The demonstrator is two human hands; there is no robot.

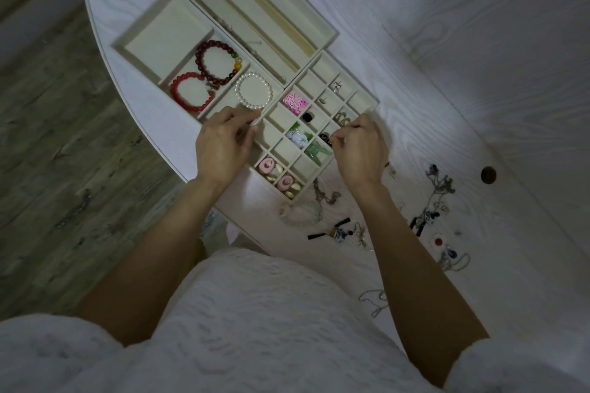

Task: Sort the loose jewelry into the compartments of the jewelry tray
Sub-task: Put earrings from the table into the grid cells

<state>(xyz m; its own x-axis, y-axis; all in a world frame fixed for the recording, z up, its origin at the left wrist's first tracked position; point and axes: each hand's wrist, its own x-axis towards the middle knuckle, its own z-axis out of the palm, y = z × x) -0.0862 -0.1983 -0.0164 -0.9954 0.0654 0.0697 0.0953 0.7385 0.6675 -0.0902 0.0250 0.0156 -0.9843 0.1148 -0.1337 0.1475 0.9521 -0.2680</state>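
A small dark earring [332, 143] is pinched by the right hand [360, 150] fingers; the left hand [220, 147], curled, steadies the grid tray [367, 105]. Early release risks the wrong compartment.

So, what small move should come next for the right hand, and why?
Probably lower the right hand and release the small piece it seems to pinch into a free cell of the grid tray; the piece is too small to identify. The left hand rests at the tray's edge, and loose jewelry waits on the table.
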